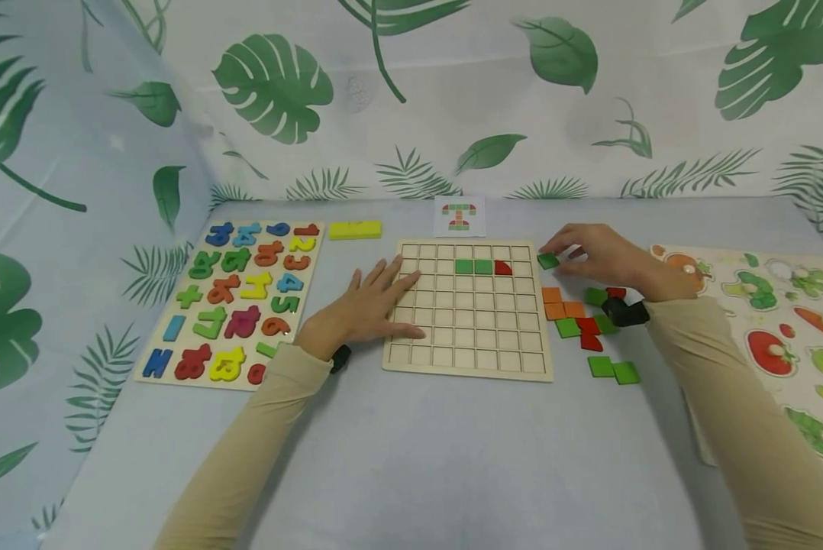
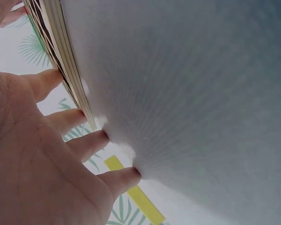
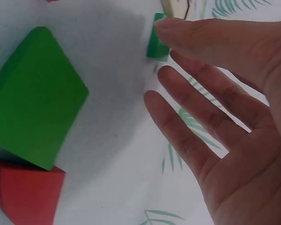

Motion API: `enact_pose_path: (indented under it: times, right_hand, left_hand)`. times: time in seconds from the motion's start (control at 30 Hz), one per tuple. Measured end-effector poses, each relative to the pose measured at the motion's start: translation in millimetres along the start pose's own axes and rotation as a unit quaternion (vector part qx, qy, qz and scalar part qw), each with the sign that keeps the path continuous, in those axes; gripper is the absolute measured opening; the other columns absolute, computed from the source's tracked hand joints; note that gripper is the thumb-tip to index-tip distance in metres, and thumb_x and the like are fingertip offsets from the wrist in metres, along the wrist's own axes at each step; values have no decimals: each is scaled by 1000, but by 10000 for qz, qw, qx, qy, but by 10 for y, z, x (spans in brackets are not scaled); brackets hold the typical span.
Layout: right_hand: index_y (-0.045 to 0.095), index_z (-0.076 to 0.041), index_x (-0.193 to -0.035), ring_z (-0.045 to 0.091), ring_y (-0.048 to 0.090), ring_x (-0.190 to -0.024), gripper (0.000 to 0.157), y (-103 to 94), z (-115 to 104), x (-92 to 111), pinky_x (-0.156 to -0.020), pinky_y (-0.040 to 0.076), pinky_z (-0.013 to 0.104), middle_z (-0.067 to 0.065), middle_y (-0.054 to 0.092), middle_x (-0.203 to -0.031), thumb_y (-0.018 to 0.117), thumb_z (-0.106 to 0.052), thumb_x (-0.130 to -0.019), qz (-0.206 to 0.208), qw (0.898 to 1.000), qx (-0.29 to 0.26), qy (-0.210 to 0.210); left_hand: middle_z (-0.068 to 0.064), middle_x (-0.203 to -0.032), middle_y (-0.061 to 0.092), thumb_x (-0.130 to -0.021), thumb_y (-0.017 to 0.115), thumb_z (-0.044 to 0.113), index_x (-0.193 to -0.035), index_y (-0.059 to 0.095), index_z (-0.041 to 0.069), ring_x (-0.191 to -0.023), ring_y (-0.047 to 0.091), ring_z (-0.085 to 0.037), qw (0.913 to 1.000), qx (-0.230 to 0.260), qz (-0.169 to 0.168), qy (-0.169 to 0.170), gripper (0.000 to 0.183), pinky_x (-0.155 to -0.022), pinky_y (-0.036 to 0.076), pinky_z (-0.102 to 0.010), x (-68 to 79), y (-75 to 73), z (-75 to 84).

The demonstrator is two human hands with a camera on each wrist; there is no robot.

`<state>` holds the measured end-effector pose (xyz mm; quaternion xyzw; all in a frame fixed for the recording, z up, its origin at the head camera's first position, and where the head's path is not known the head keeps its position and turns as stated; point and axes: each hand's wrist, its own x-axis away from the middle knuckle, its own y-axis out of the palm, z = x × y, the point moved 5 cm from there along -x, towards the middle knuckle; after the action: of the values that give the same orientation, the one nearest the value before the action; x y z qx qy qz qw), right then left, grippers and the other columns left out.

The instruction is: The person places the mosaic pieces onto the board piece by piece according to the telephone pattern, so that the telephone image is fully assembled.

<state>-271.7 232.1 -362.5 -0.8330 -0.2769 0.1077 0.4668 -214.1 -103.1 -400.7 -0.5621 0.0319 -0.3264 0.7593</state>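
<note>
A wooden grid board [image 1: 453, 359] lies in the middle of the table. In its second row sit two green square tiles [image 1: 464, 266] and a red round-cornered tile [image 1: 503, 267]. My left hand [image 1: 363, 309] rests at the board's left edge with fingers spread; the left wrist view shows the fingertips [image 2: 49, 82] along that edge. Off the board's upper right corner, my right hand [image 1: 604, 256] pinches a green square tile [image 1: 547, 261] between thumb and finger. The right wrist view shows this green tile [image 3: 155, 42] partly behind the thumb.
Loose orange tiles [image 1: 554, 311], green tiles [image 1: 600, 367] and red tiles [image 1: 590, 342] lie right of the board. A pattern card [image 1: 480, 225] sits behind it. A number board [image 1: 198, 305] and yellow block [image 1: 355, 230] are left; a vegetable board [image 1: 734, 317] is right.
</note>
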Motion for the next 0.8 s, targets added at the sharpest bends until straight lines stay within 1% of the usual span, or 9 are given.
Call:
enact_pose_path:
  times: [0.13, 0.33, 0.47, 0.57, 0.67, 0.8]
  right_hand:
    - [71, 9, -124, 43, 61, -117, 33, 17, 22, -15, -98, 53, 59, 24, 66, -123, 73, 10, -91, -23, 10000, -34, 70]
    - [72, 10, -120, 42, 62, -115, 30, 19, 54, -33, -97, 53, 60, 23, 67, -119, 72, 12, -90, 117, 9999, -108, 61]
    - [74, 9, -117, 41, 62, -112, 27, 22, 60, -46, -96, 54, 60, 22, 67, -115, 74, 12, -90, 191, 9998, -18, 44]
    - [74, 9, -118, 41, 63, -110, 28, 30, 45, -67, -95, 54, 59, 22, 67, -112, 73, 12, -90, 181, 9997, 126, 82]
    - [72, 9, -122, 43, 64, -108, 31, 44, 39, -78, -96, 54, 59, 22, 64, -110, 72, 11, -92, 121, 9991, 279, 280]
    - [70, 10, -126, 45, 63, -107, 32, 62, 47, -67, -97, 51, 60, 23, 59, -106, 71, 8, -94, 34, 9976, 256, 647]
  left_hand:
    - [-12, -175, -11, -96, 64, 66, -171, 11, 22, -160, -9, -36, 10000, 16, 14, -1, 101, -124, -4, -65, 1, 0, 2]
    - [-12, -175, -11, -96, 64, 65, -171, 11, 22, -160, -10, -36, 9999, 99, 7, -14, 102, -124, -5, -64, 3, 2, 7]
    - [-12, -175, -11, -96, 65, 64, -171, 11, 21, -160, -10, -36, 9999, 119, 17, 2, 101, -124, -6, -65, 3, 2, 12]
    - [-12, -175, -11, -96, 65, 64, -171, 11, 21, -160, -10, -37, 9999, 106, 17, -5, 101, -123, -6, -65, 2, -1, 10]
    - [-13, -175, -10, -96, 65, 64, -171, 11, 21, -160, -10, -37, 9999, 113, 13, -8, 102, -123, -6, -65, 3, -2, 11]
    - [-13, -175, -10, -96, 65, 64, -171, 12, 20, -160, -10, -37, 9999, 135, 4, -4, 102, -123, -6, -65, 2, 0, 15]
